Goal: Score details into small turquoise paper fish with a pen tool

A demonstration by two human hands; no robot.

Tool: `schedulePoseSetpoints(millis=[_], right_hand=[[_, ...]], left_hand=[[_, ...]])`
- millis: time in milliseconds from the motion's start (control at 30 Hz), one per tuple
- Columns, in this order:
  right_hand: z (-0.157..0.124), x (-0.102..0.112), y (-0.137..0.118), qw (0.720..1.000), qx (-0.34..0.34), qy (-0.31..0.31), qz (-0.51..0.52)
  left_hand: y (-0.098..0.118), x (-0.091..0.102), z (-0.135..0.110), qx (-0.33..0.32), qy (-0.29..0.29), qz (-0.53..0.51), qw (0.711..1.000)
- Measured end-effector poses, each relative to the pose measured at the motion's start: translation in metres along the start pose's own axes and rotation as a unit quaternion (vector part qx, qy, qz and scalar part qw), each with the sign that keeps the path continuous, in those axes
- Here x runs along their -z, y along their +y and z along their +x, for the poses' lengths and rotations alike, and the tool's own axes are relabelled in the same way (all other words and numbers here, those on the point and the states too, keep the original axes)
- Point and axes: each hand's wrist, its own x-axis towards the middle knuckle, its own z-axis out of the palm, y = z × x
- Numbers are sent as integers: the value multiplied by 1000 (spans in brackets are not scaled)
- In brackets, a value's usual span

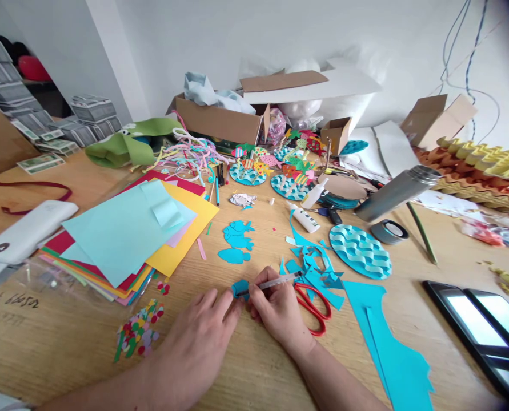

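Note:
My right hand (277, 311) is closed around a thin pen (275, 281), whose tip rests on a small blue paper piece (239, 288) on the wooden table (245, 365). My left hand (198, 337) lies beside it, fingers stretched forward and pressing the edge of that piece. Red-handled scissors (314, 305) lie just right of my right hand. Two blue fish cut-outs (237, 242) lie a little beyond, with blue paper scraps (314, 268) to the right.
A stack of coloured paper sheets (125, 234) lies at the left, small coloured dots (138, 334) near it. A glue bottle (303, 217), a blue wave disc (359, 251), a tape roll (389, 231), a metal flask (397, 191), a tablet (481, 325) and cardboard boxes (220, 120) surround the spot.

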Motion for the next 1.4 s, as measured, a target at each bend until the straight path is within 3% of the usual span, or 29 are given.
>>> schedulePoseSetpoints(millis=[567,1100,1400], right_hand=[[0,0,-1,999,-20,7,27],[0,0,-1,1000,7,1,-6],[0,0,0,999,-12,18,36]], left_hand=[[0,2,-2,-1,-2,1,1000],[0,0,-1,1,1,2,1000],[-1,3,-1,10,-8,-5,1000]])
